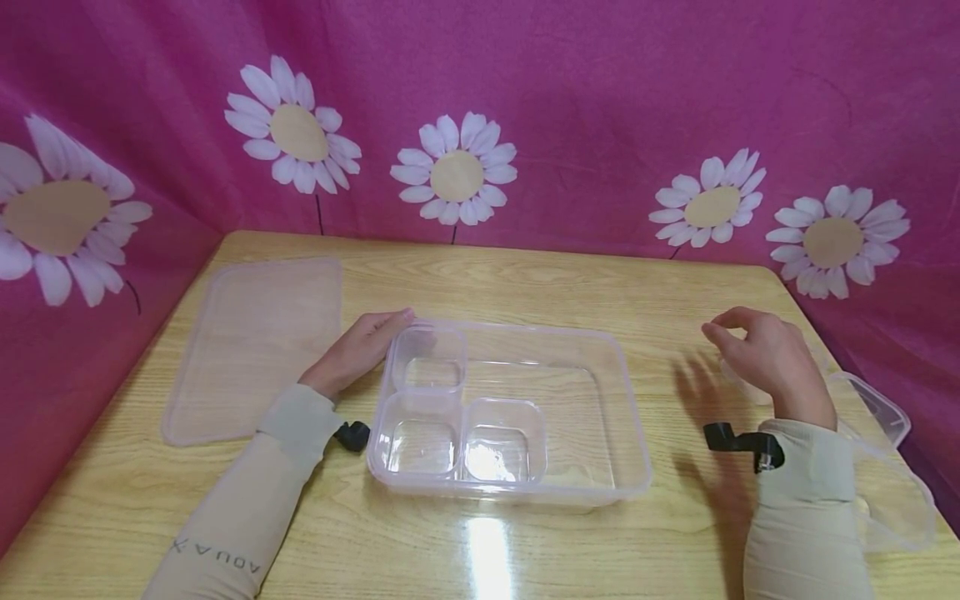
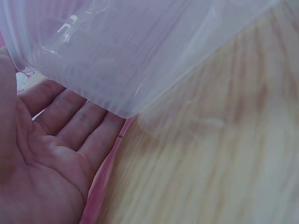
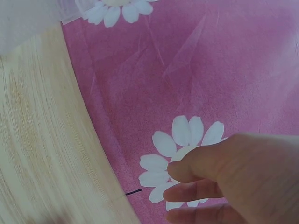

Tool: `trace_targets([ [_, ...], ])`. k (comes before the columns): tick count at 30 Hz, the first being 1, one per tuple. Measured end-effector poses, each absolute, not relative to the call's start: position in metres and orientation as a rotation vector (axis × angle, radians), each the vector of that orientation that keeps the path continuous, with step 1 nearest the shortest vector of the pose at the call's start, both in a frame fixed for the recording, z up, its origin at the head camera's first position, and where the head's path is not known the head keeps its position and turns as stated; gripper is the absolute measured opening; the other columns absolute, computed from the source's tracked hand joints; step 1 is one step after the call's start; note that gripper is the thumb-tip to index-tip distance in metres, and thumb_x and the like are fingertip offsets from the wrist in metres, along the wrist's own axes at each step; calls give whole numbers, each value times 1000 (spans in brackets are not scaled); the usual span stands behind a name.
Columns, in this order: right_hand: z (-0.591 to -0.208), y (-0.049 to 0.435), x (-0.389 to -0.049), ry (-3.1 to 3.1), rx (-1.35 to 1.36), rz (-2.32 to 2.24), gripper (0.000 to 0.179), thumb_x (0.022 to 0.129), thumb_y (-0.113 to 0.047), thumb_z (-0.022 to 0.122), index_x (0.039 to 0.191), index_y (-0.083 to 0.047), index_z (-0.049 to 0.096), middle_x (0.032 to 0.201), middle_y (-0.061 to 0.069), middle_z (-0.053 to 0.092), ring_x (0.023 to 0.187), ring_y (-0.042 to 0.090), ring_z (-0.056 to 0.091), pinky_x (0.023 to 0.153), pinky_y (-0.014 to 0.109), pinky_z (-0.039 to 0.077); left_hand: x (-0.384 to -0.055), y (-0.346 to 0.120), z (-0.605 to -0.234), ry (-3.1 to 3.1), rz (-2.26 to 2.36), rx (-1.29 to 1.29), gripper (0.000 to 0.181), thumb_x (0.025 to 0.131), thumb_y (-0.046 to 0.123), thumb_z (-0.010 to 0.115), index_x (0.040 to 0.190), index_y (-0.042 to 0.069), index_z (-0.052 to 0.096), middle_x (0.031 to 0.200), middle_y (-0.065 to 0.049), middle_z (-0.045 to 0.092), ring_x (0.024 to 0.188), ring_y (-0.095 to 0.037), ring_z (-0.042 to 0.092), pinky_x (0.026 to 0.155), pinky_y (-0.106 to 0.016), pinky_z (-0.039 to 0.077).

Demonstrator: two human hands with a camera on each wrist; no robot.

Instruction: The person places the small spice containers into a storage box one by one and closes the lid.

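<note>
A large clear plastic food container (image 1: 558,392) sits on the table, holding three small clear cups: one at the back left (image 1: 429,371), one at the front left (image 1: 422,437) and one beside it (image 1: 504,442). My left hand (image 1: 367,346) rests against the container's back left corner. In the left wrist view its fingers (image 2: 70,116) extend along the outside of the container wall (image 2: 107,56). Off to the right, my right hand (image 1: 772,358) hovers above the table with fingers loosely bent. Nothing shows between its thumb and fingers (image 3: 196,189) in the right wrist view.
A big translucent lid (image 1: 258,350) lies flat on the left of the wooden table (image 1: 555,275). Several clear pieces, among them a small lid (image 1: 873,408), lie by the right edge, partly behind my right arm. A pink flowered cloth (image 1: 570,100) hangs around the table.
</note>
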State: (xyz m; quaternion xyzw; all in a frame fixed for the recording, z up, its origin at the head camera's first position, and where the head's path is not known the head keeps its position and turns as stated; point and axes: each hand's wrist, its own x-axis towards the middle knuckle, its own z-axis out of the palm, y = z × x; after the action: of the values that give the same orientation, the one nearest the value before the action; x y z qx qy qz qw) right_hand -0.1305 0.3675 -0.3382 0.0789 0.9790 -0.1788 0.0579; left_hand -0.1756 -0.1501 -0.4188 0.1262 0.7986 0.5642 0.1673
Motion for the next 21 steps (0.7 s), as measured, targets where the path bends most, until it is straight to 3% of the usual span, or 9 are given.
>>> trace_targets([
  [8,-338,369,-131,3036,304,-602,58,106,-47,46,137,2,56,143,35,48,125,52,46,96,70,46,-176,-150,-419,2251,1614,355,59,107,61,40,135,17,69,141,-7,66,143,-26,53,128,-53,33],
  [14,-339,373,-128,3082,374,-593,55,105,-44,50,130,5,55,130,33,57,114,49,54,86,61,50,-175,-150,-419,2248,1606,353,60,107,61,39,136,17,68,142,-7,66,144,-26,52,128,-53,33],
  [21,-339,374,-127,2986,582,-594,57,101,-46,58,124,5,47,113,29,55,98,42,51,71,45,47,-176,-151,-419,2231,1614,354,61,107,62,40,136,17,68,143,-7,66,145,-26,52,129,-52,31],
])
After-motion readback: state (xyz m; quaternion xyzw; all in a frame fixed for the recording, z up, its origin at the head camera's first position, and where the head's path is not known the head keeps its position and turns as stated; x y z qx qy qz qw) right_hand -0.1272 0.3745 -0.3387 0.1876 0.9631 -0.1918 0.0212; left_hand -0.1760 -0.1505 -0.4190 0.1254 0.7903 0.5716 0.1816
